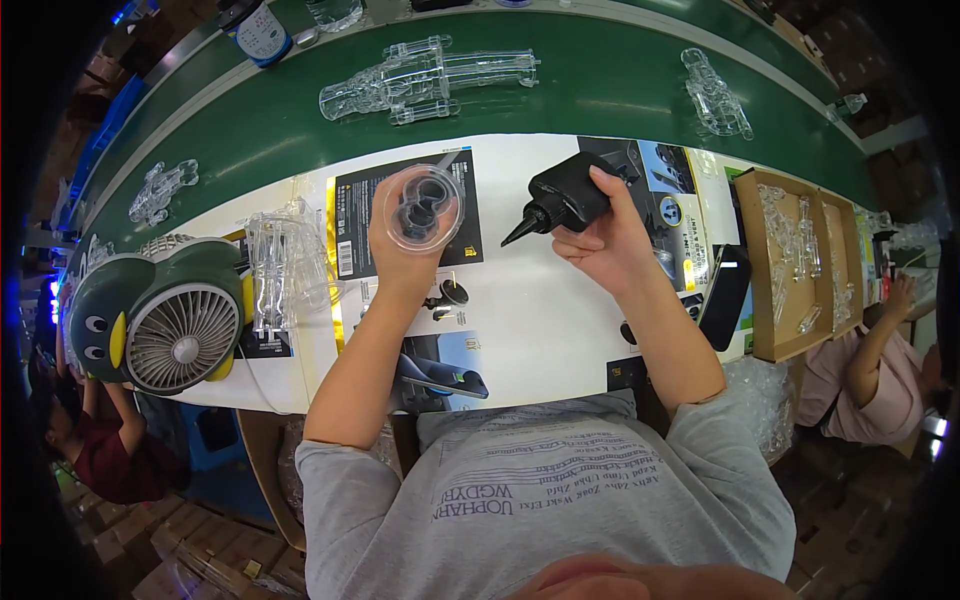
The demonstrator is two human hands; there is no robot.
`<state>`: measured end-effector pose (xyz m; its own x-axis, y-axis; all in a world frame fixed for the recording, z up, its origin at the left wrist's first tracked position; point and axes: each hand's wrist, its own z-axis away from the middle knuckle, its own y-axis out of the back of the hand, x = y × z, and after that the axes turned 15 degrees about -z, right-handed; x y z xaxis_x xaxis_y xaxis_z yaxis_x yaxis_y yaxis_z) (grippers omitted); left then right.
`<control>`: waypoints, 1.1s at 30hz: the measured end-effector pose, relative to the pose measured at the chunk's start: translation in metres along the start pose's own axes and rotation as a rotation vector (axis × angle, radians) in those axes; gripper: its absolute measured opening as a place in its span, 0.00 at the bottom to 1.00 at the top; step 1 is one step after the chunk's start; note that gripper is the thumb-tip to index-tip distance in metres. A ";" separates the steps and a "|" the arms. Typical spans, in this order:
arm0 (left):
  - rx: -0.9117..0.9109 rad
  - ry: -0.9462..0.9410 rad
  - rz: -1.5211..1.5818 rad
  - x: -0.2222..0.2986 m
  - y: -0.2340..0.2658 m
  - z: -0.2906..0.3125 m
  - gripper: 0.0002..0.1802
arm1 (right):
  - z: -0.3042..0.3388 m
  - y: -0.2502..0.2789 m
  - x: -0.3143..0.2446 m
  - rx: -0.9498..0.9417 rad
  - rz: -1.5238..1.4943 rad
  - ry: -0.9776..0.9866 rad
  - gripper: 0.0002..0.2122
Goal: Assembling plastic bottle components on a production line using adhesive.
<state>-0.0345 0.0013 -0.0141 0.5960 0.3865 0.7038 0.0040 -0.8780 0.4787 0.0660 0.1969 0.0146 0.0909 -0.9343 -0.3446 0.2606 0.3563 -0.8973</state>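
Observation:
Over the white work surface, my left hand (388, 235) is closed round a clear round plastic piece (424, 209) with a wide rim and a rounded shape inside it. To the right of it, my right hand (612, 235) grips a black squeeze bottle (572, 192) with a pointed nozzle. The bottle is tilted, its tip pointing down and left toward the clear piece. A gap separates the tip from the piece. Some fingers of both hands are hidden behind what they hold.
A green penguin-shaped fan (185, 310) stands left beside stacked clear parts (285, 265). At right lie a phone (725, 298) and a cardboard box (790, 345) of clear pieces. A large clear assembly (430, 80) lies on the green belt (600, 75). Other people sit at both sides.

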 end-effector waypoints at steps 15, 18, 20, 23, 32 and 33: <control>0.012 -0.054 -0.090 -0.002 0.004 -0.003 0.20 | 0.018 -0.006 0.025 0.009 0.614 0.679 0.13; 0.010 -0.044 -0.078 -0.003 0.003 -0.002 0.20 | 0.018 -0.006 0.025 0.011 0.615 0.715 0.12; 0.016 -0.047 -0.067 -0.002 0.003 -0.002 0.20 | 0.016 -0.007 0.023 0.037 0.588 0.693 0.11; 0.010 -0.049 -0.067 -0.002 0.003 -0.002 0.20 | 0.015 -0.007 0.022 0.009 0.597 0.684 0.10; 0.008 -0.027 -0.058 -0.003 0.002 -0.001 0.20 | 0.013 -0.009 0.022 0.016 0.592 0.681 0.09; 0.006 -0.027 -0.057 -0.003 0.002 -0.001 0.20 | 0.013 -0.009 0.022 0.018 0.592 0.682 0.09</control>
<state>-0.0371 -0.0008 -0.0147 0.6162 0.4285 0.6608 0.0435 -0.8563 0.5146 0.0780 0.1732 0.0187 -0.3732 -0.3882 -0.8426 0.3679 0.7719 -0.5186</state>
